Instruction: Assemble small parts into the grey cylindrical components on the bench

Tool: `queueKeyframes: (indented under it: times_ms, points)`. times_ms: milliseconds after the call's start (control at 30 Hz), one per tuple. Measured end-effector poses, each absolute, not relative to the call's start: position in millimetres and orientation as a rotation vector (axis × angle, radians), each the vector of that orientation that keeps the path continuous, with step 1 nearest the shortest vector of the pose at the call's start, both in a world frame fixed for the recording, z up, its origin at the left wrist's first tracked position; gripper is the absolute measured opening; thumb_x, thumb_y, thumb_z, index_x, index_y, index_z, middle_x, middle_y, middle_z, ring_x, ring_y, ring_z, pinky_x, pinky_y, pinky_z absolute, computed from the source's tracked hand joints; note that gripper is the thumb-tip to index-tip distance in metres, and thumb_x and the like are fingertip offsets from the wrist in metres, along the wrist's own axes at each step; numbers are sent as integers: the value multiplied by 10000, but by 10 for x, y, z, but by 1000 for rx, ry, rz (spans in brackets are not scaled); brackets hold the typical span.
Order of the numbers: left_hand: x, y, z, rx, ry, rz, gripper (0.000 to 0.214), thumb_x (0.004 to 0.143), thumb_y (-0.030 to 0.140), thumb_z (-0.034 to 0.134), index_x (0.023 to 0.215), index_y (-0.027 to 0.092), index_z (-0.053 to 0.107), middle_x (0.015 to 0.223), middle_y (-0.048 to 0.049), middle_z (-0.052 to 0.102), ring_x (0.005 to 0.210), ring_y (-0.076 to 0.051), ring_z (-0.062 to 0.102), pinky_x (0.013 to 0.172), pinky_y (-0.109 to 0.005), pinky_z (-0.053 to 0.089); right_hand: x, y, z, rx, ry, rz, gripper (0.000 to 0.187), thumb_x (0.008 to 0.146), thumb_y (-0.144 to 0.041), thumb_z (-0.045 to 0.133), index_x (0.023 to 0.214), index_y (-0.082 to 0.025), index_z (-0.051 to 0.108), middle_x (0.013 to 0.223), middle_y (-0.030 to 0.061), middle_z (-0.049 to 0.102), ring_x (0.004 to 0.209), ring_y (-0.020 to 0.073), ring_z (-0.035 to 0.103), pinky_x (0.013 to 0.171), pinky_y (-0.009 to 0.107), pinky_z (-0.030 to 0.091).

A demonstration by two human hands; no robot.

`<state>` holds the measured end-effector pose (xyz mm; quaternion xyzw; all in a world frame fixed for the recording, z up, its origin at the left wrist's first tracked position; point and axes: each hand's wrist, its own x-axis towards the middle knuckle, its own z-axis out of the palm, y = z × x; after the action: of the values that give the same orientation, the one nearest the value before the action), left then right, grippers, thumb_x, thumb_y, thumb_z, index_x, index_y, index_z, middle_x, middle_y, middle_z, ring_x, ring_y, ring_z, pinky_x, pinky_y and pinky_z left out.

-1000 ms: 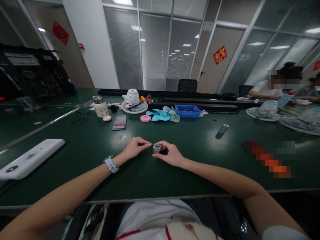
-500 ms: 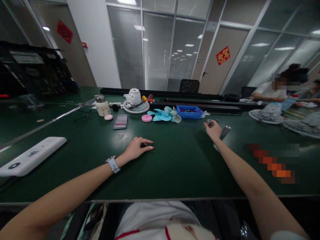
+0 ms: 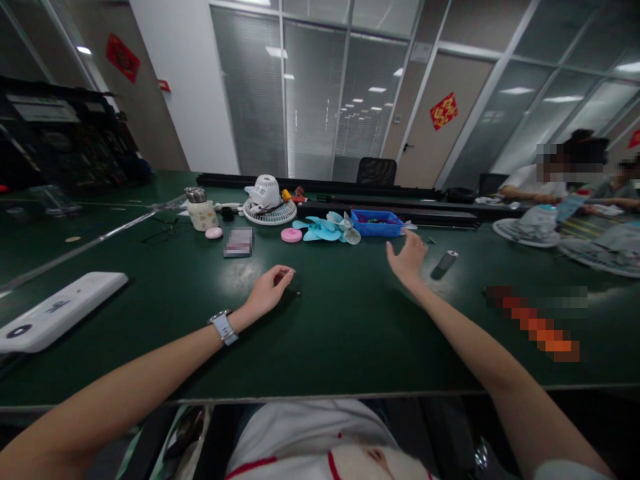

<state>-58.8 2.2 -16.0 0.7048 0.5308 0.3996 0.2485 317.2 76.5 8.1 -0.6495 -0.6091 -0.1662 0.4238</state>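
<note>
My left hand point(image 3: 269, 292), with a watch point(image 3: 223, 327) on its wrist, rests low over the table with thumb and fingertips brought together. Whatever lies in that pinch is too small to make out. Just right of its fingertips is a tiny dark piece point(image 3: 299, 293) on the table. My right hand point(image 3: 409, 261) has thumb and fingers apart and reaches toward the near right corner of a blue bin point(image 3: 379, 232); nothing shows in its grasp. A grey metallic cylinder point(image 3: 445, 265) lies on the table to its right.
Light-blue fan blades point(image 3: 325, 230), a pink round lid point(image 3: 291, 235), a white fan part point(image 3: 266, 193) and a bottle point(image 3: 201, 212) stand along the back. A white device point(image 3: 65, 311) lies left. Fan grilles point(image 3: 525, 230) and co-workers are at the far right on the green table point(image 3: 335, 340).
My right hand has let go of a small metallic piece and moved slightly left, its fingers opening. My left thumb and fingers have closed together. A tiny dark piece now shows beside them.
</note>
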Motion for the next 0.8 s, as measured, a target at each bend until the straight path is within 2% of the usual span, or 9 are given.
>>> queueKeyframes:
  times_ms: [67, 167, 233, 300, 400, 567, 667, 800]
  points:
    - [-594, 35, -173, 1885, 1467, 1115, 383, 927, 484, 479, 1101, 195, 661, 957, -63, 705, 875, -221, 643, 765, -338, 478, 2667, 555, 97, -1364, -1908, -201, 397, 940, -375, 520, 1280, -181, 587, 1305, 142, 616, 1236, 281, 538, 1061, 474, 381]
    - [-590, 41, -171, 1855, 1452, 1159, 349, 923, 437, 478, 1100, 189, 646, 953, -60, 697, 867, -212, 646, 777, -334, 482, 1954, 215, 35, -968, -2394, 109, 406, 947, -406, 545, 1317, -246, 596, 1390, 96, 584, 1287, 255, 528, 1062, 470, 405]
    - [-577, 37, -164, 1841, 1422, 1191, 329, 917, 410, 477, 1088, 181, 639, 971, -63, 694, 858, -203, 645, 776, -328, 487, 1614, 49, -25, -775, -2565, 210, 410, 955, -389, 553, 1335, -241, 597, 1409, 95, 575, 1308, 240, 523, 1070, 448, 411]
    - [-562, 30, -159, 1818, 1401, 1210, 312, 907, 390, 478, 1072, 177, 634, 984, -66, 693, 844, -198, 647, 757, -322, 493, 1415, -30, -75, -694, -2628, 235, 341, 964, -347, 555, 1264, -221, 659, 1332, 92, 638, 1274, 223, 561, 1065, 412, 427]
    - [-551, 23, -163, 1817, 1391, 1213, 298, 900, 385, 482, 1055, 183, 636, 974, -61, 693, 837, -197, 646, 738, -317, 492, 1333, -35, -116, -711, -2603, 261, 244, 959, -241, 562, 1130, -221, 736, 1188, 59, 720, 1165, 195, 643, 1030, 362, 469]
    - [-568, 27, -180, 1849, 1409, 1176, 311, 911, 409, 489, 1070, 187, 638, 927, -50, 688, 837, -198, 640, 739, -319, 476, 1487, 0, -114, -731, -2489, 315, 341, 915, -84, 538, 1133, -251, 742, 1137, 21, 741, 1053, 165, 693, 974, 316, 520]
    - [-575, 23, -173, 1842, 1426, 1163, 308, 913, 408, 495, 1073, 189, 639, 906, -46, 683, 841, -198, 640, 743, -316, 475, 1801, 143, -28, -762, -2419, 263, 348, 893, -80, 547, 1119, -258, 744, 1114, 5, 748, 1015, 168, 705, 949, 323, 535]
    - [-572, 18, -163, 1839, 1437, 1145, 304, 914, 411, 499, 1076, 196, 642, 913, -45, 689, 838, -198, 644, 736, -314, 478, 2682, 598, 194, -1095, -2064, -68, 275, 898, -182, 557, 1074, -251, 757, 1038, 28, 765, 958, 218, 713, 894, 361, 540]
